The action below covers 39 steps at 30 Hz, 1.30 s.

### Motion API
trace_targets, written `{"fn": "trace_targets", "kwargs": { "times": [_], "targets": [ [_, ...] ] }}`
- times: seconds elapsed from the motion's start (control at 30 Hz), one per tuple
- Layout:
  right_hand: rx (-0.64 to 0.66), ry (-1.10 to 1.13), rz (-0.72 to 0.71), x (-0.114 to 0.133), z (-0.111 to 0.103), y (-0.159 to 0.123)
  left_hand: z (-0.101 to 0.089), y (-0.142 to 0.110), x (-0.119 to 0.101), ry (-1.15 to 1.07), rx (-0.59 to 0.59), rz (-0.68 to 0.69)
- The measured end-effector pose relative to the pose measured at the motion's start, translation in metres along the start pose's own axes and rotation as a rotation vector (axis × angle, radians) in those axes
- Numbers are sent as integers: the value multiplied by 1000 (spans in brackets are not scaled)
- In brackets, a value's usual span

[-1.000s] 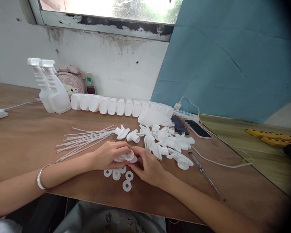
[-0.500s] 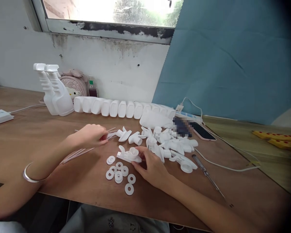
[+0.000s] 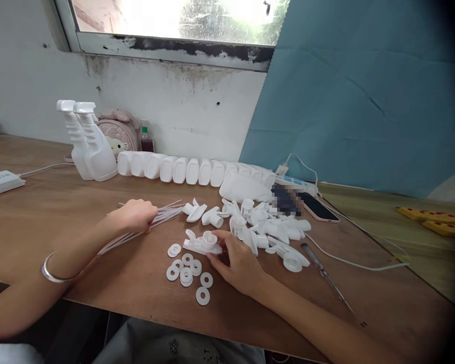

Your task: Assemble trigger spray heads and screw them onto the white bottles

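Note:
My right hand [image 3: 237, 260] grips a white trigger spray head [image 3: 202, 242] between thumb and fingers, low over the table. The spray head lies on its side with its round collar turned up. My left hand [image 3: 138, 215] is closed at a bundle of thin white tubes [image 3: 167, 215]; its fingertips press down among them, and how many they hold is hidden. Several flat white washers [image 3: 186, 273] with centre holes lie loose in front of the spray head. More white spray heads [image 3: 265, 222] are heaped beyond and right of my right hand.
A row of white bottles [image 3: 180, 170] lies along the wall. Two upright spray bottles [image 3: 94, 151] stand at the left, before a pink bag [image 3: 117, 134]. At the right are a screwdriver [image 3: 326, 275], a phone [image 3: 318, 206] and a white cable [image 3: 349, 260]. A power strip [image 3: 2, 183] is far left.
My left hand has shifted a little left along the tubes, uncovering more of their right ends. My right hand keeps the spray head in nearly the same place.

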State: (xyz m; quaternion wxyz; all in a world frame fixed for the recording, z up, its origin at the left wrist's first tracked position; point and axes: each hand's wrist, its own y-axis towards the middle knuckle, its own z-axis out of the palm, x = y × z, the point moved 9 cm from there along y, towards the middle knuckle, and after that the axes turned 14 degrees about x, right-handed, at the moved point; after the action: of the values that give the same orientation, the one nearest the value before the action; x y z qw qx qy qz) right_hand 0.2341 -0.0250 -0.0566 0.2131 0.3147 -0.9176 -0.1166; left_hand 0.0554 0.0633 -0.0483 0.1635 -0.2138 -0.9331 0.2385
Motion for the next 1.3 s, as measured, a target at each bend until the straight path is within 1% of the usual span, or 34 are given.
{"fn": "trace_targets", "kwargs": {
  "times": [0.2, 0.37, 0.53, 0.7, 0.8, 0.87, 0.9, 1.03, 1.17, 1.23, 1.3],
  "targets": [
    [10, 8, 2, 1, -1, 0, 5, 1, -5, -38, 16, 79],
    [0, 1, -10, 2, -2, 0, 6, 0, -4, -68, 38, 87],
    [1, 2, -14, 2, -1, 0, 7, -3, -11, -62, 55, 117],
    [13, 6, -14, 3, -1, 1, -5, -12, -14, -78, -8, 185],
    [27, 17, -23, 4, -1, 1, -15, -21, -20, -143, -31, 314],
    [37, 18, -26, 4, -1, 0, -19, -26, -23, -204, -16, 398],
    [39, 15, -25, 4, -1, 0, -20, -28, -24, -228, -2, 417],
    [34, 2, -29, 4, -1, -1, -20, -38, -14, -251, 29, 375],
    [39, 7, -49, 6, -1, 0, -29, -58, 2, -308, -30, 324],
    [45, 13, -50, 6, -1, 0, -35, -68, 5, -367, -35, 353],
    [48, 14, -48, 5, 0, 0, -45, -76, 0, -423, -45, 429]
  ]
}}
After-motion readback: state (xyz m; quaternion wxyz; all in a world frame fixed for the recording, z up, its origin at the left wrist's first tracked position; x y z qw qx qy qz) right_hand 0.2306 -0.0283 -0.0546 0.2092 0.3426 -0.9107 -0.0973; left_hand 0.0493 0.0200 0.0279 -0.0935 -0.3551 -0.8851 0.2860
